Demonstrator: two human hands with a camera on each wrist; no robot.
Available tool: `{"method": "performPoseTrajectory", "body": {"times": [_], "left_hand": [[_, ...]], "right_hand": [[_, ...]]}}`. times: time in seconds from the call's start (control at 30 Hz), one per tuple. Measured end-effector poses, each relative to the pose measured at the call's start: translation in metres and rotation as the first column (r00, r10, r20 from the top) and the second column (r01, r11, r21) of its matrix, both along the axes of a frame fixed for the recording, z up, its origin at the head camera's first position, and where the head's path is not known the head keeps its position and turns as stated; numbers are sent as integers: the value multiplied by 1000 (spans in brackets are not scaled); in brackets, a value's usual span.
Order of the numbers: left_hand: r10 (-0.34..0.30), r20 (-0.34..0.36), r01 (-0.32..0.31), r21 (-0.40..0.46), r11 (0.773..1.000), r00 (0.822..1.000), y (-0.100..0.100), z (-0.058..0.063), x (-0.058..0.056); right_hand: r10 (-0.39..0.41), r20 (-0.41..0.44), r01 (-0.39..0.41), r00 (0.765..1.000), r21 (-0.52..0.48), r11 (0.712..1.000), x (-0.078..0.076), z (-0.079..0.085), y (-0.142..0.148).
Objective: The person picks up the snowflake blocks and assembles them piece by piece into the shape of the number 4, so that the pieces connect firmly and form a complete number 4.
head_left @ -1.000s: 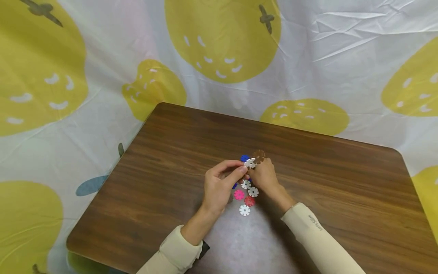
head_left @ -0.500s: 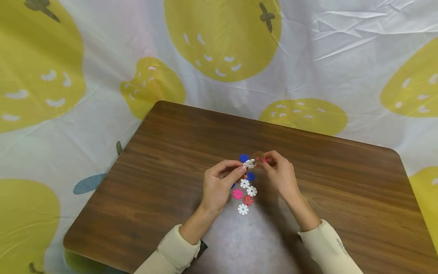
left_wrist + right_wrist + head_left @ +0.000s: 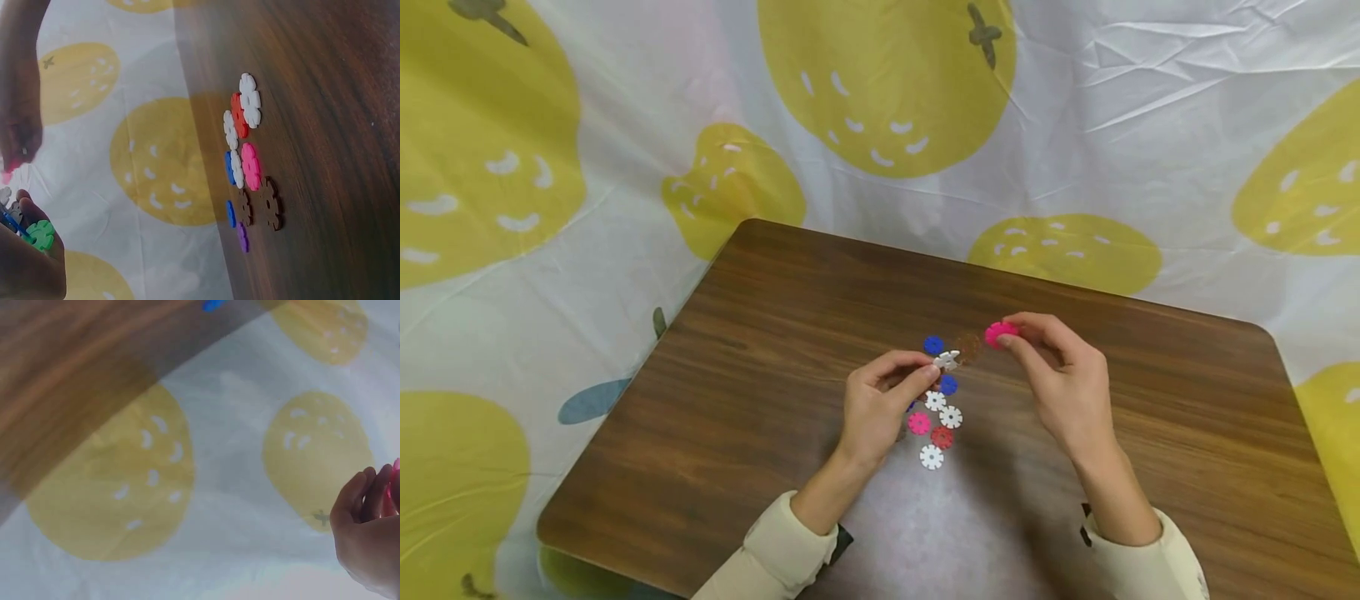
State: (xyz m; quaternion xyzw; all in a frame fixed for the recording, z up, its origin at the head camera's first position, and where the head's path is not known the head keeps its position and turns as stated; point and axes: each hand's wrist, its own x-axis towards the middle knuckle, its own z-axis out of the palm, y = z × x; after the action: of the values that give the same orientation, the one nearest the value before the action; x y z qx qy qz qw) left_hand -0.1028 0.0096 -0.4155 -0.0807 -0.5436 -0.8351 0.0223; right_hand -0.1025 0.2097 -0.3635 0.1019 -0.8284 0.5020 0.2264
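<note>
My left hand (image 3: 874, 404) pinches a small cluster of joined interlocking discs above the table. A white disc (image 3: 947, 360) and a brown disc (image 3: 967, 347) show in it from the head view. The left wrist view also reveals a green disc (image 3: 41, 235) and a blue one (image 3: 14, 220) within that cluster, partly covered by fingers. To the right, my right hand (image 3: 1072, 387) grips a pink interlocking disc (image 3: 1000, 335) between thumb and fingers, apart from the cluster. In the right wrist view only a sliver of this pink disc shows beside the fingers.
Loose discs lie on the brown wooden table (image 3: 760, 350) below the hands: a pink disc (image 3: 919, 423), a red disc (image 3: 942, 437), a purple disc (image 3: 242, 237), and several white, blue and brown ones. A fruit-patterned curtain (image 3: 880, 200) hangs behind the table.
The right hand has drawn back from the cluster to the right, and the pink disc in its fingers has come into full view. The left hand stays nearly still with the cluster.
</note>
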Motion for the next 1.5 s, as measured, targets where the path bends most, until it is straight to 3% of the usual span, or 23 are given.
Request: {"method": "performPoseTrajectory", "body": {"times": [0.33,0.53,0.77,1.07,1.5], "left_hand": [[-16,-32,16,2,1000,999,0,3,2],[-34,-35,34,-3,999,999,-1,4,3],[-50,-43,50,-9,999,998,-1,5,4],[-45,-73,44,-14,999,996,0,5,4],[-40,-77,41,19,999,996,6,4,2]], "right_hand": [[39,-149,-52,988,-84,995,9,15,-5],[53,-253,-52,966,11,999,10,20,-6],[88,-312,-55,946,113,992,10,20,-5],[117,-315,-71,942,156,985,10,20,-6],[91,-215,-93,972,4,996,13,17,-8]]}}
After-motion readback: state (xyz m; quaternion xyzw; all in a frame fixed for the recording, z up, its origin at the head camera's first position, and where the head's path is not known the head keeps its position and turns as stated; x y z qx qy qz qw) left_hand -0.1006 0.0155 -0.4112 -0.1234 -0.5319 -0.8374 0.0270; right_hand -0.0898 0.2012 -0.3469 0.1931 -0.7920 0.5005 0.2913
